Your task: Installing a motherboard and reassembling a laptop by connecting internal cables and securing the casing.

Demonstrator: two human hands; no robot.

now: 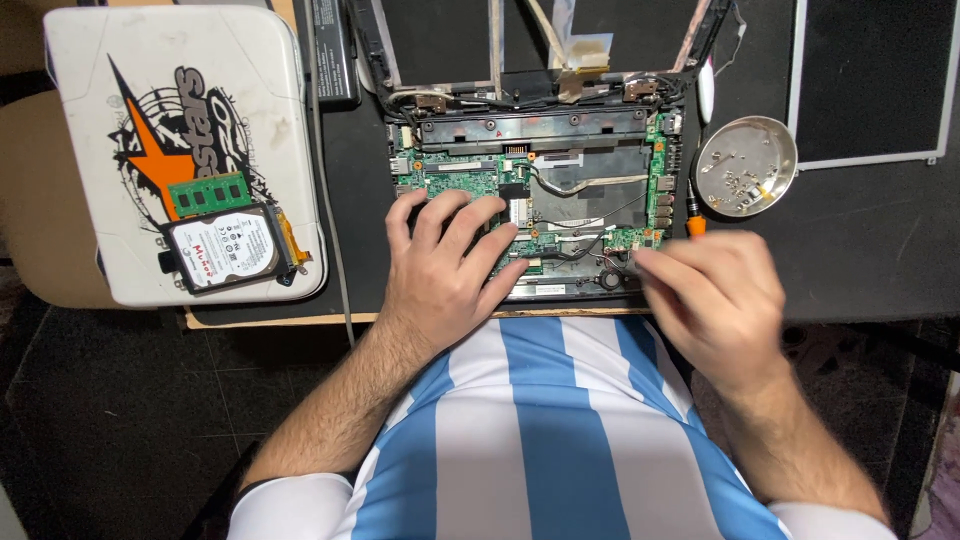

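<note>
Both hands over the opened laptop's motherboard on the table: left hand flat, fingers spread, pinning it, right hand blurred, I can't tell its grip, pinching near the bottom-right corner, where I'd worry a tug tears a thin cable.

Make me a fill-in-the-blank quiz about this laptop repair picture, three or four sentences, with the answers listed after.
1. The left hand rests flat on the opened laptop's green ____.
2. The hard drive and the green memory stick lie on a closed ____ laptop.
3. The round metal dish right of the laptop holds small ____.
4. The right hand is at the board's near ____ corner.

Answers: circuit board; white; screws; right
</note>
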